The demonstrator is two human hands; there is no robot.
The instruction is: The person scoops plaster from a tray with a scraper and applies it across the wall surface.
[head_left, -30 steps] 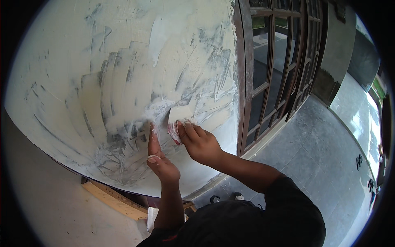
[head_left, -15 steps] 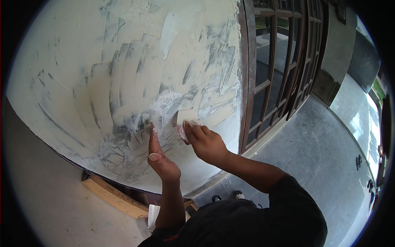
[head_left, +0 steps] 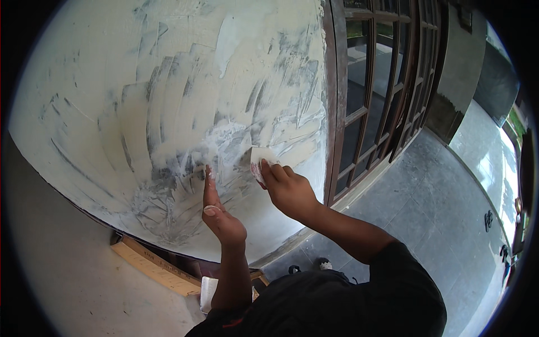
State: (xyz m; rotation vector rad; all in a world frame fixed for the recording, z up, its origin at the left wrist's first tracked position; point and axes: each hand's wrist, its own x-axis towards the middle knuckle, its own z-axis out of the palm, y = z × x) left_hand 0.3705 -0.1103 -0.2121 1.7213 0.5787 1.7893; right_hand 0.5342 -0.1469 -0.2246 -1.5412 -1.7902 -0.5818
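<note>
A pale wall panel [head_left: 84, 84] fills the upper left, streaked with cream and grey putty. My right hand [head_left: 291, 191] grips a putty scraper [head_left: 258, 151] whose pale blade is against the smeared surface and whose red part shows white smears. Left of it, my left hand [head_left: 219, 213] is held upright with straightened fingers, white residue on fingertips and thumb, beside a pasty white patch of the wall; whether it touches the wall, I cannot tell.
A brown framed glass door [head_left: 370, 101] adjoins the panel on the right, above grey floor tiles [head_left: 404, 208]. Sandals [head_left: 488, 221] lie at the right. Below the panel are a long cardboard piece [head_left: 157, 267] and a white object [head_left: 209, 292].
My right hand and the scraper have moved rightward across the wall, and slightly upward in the last half second. My left hand has stayed almost in place.
</note>
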